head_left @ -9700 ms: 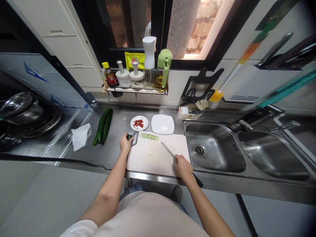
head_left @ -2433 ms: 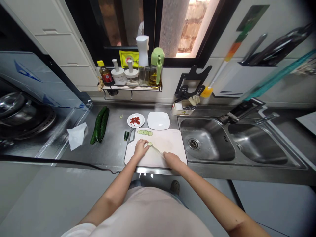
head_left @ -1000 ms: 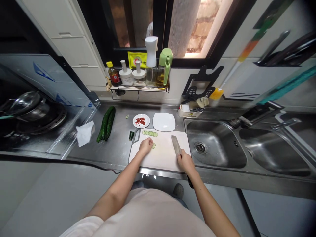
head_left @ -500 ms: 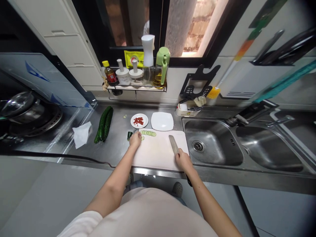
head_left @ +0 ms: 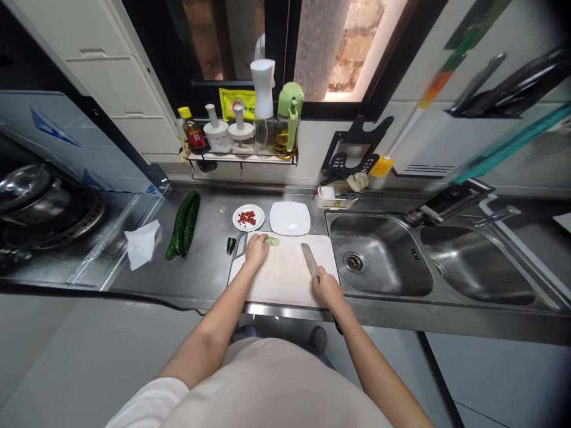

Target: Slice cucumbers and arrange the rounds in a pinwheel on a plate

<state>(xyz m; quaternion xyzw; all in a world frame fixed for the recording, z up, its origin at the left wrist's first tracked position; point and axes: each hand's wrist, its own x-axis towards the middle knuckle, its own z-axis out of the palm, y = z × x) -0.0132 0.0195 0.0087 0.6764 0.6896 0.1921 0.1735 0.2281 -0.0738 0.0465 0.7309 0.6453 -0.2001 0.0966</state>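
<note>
My left hand (head_left: 256,249) lies on the far left of the white cutting board (head_left: 289,279), its curled fingers over a row of cucumber slices (head_left: 272,241), so only the right end of the row shows. My right hand (head_left: 327,290) is closed round the handle of a kitchen knife (head_left: 309,260), whose blade lies over the board's right side and points away from me. A short dark cucumber end (head_left: 230,245) sits on the counter just left of the board.
Two whole cucumbers (head_left: 182,224) and a crumpled tissue (head_left: 141,244) lie to the left. A small dish of red chilli (head_left: 248,217) and a bare white plate (head_left: 289,218) stand behind the board. A double sink (head_left: 379,267) is at the right, a stove at far left.
The knife swung off the slices to the board's right side. My left hand went to the board's upper left corner and now covers most of the slice row.
</note>
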